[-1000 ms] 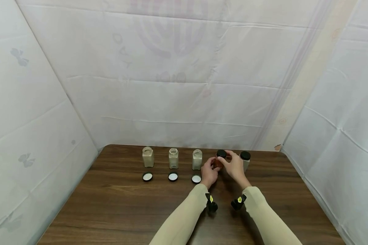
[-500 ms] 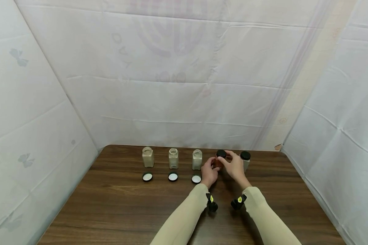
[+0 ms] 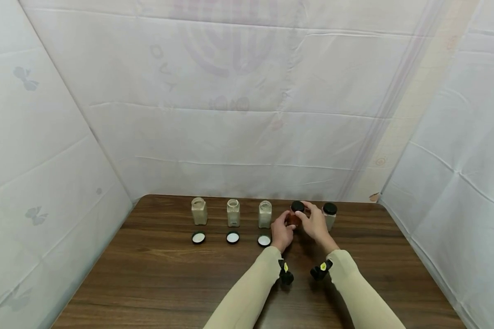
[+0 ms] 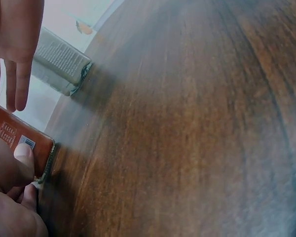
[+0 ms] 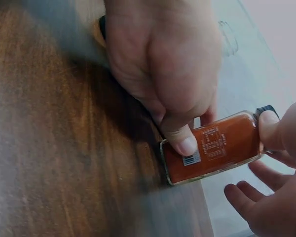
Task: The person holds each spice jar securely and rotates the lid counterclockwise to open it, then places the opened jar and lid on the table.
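The left hand (image 5: 163,64) wraps the body of a small square glass jar of orange-red powder (image 5: 214,145), thumb pressed flat on its label near the base, bracing it upright on the dark wood-grain table (image 3: 156,283). The right hand (image 3: 314,224) comes in from the other side with thumb and fingers curled onto the jar's round black screw lid (image 3: 298,206); in the right wrist view the thumb tip sits against the lid's edge while the other fingers hang loosely curled below it. So both hands close on one thing: the left on the glass, the right on the cap.

The jar stands in the back row, fourth from the left. To its right, just beside it, is a pale-filled glass jar with a black lid still on (image 3: 330,214). To its left stand three open glass jars of beige powder (image 3: 233,212), each with its own black lid lying white liner up (image 3: 232,237) on the table in front of it.

Judging from that row, the step in hand looks like unscrewing this jar's cap, with the lid seemingly still seated on the neck. The next move calls for a firm hold by the left hand so the glass neither turns nor tips, a twist at the right fingertips, then a straight lift so no powder spills.
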A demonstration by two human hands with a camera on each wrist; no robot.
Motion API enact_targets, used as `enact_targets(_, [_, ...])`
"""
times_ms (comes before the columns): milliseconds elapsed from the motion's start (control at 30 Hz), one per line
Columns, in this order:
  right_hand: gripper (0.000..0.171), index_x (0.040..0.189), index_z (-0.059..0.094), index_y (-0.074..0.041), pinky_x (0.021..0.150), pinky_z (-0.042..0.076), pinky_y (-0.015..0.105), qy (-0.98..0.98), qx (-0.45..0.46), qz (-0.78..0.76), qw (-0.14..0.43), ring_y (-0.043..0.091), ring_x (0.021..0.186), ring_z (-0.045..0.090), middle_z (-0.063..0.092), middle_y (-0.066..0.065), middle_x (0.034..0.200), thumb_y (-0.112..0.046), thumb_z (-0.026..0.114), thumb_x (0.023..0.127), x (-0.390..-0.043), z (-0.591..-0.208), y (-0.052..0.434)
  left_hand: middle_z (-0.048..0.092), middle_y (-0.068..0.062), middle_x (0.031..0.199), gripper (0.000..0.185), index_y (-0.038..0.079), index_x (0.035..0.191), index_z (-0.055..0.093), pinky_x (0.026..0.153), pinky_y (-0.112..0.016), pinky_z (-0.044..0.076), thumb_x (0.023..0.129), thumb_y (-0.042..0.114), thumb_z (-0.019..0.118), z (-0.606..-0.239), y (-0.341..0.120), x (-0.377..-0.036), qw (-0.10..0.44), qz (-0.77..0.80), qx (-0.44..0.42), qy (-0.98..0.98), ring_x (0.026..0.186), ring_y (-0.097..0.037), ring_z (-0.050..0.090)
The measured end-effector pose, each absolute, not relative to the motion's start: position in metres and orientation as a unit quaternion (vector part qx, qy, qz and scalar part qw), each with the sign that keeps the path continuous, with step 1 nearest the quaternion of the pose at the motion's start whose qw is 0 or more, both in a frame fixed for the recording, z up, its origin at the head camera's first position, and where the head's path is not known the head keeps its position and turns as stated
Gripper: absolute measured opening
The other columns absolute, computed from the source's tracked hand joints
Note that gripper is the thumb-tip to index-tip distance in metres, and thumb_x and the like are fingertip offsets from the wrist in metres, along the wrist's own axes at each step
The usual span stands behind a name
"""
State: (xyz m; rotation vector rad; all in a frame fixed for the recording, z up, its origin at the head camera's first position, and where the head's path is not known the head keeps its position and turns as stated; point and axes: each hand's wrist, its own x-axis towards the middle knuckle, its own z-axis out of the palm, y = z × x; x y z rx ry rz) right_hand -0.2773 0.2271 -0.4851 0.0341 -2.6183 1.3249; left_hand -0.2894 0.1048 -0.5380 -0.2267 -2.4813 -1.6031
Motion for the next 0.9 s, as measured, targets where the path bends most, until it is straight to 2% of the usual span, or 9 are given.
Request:
enact_targets(167, [0.048,0.151,0.042,0.005,0.110,0.042,0.062,-0.887,0.013,0.458,0.063,0.047,0.136,0.046,0.044,0.032,0.147,-0.009,0.055,0.107,-0.2806,-0.4842,0.2281,0.073,-0.013,0.119,0.045,0.004,0.129,0.068,0.091,-0.042,0.059,0.086,-0.010,0.071,-0.5358,0.1054,-0.2875,0.101,-0.534,-0.076,-0.836,0.111,-0.032,0.069])
enact_targets(433, [0.048,0.152,0.042,0.003,0.109,0.043,0.062,-0.887,0.022,0.458,0.058,0.048,0.136,0.046,0.045,0.033,0.147,-0.009,0.055,0.107,-0.2814,-0.4842,0.2305,0.070,-0.013,0.127,0.046,0.003,0.131,0.066,0.099,-0.041,0.056,0.088,-0.012,0.068,-0.5345,0.1070,-0.2853,0.080,-0.567,-0.062,-0.818,0.121,-0.032,0.065])
enact_targets(700, [0.064,0.152,0.040,0.001,0.110,0.045,0.056,-0.858,0.024,0.504,0.091,0.044,0.137,0.047,0.048,0.027,0.149,-0.019,0.071,0.099,-0.2790,-0.4828,0.2331,0.069,-0.015,0.128,0.044,0.002,0.131,0.064,0.100,-0.040,0.055,0.089,-0.011,0.069,-0.5358,0.1070,-0.2858,0.076,-0.585,-0.058,-0.806,0.122,-0.033,0.064])
enact_targets(900, [0.059,0.138,0.051,0.003,0.105,0.050,0.054,-0.855,-0.009,0.502,0.128,0.042,0.129,0.055,0.056,0.027,0.138,-0.023,0.079,0.093,-0.2767,-0.4869,0.2282,0.069,-0.014,0.128,0.042,0.004,0.131,0.065,0.100,-0.041,0.055,0.091,-0.008,0.069,-0.5359,0.1066,-0.2855,0.069,-0.580,-0.054,-0.810,0.122,-0.032,0.064])
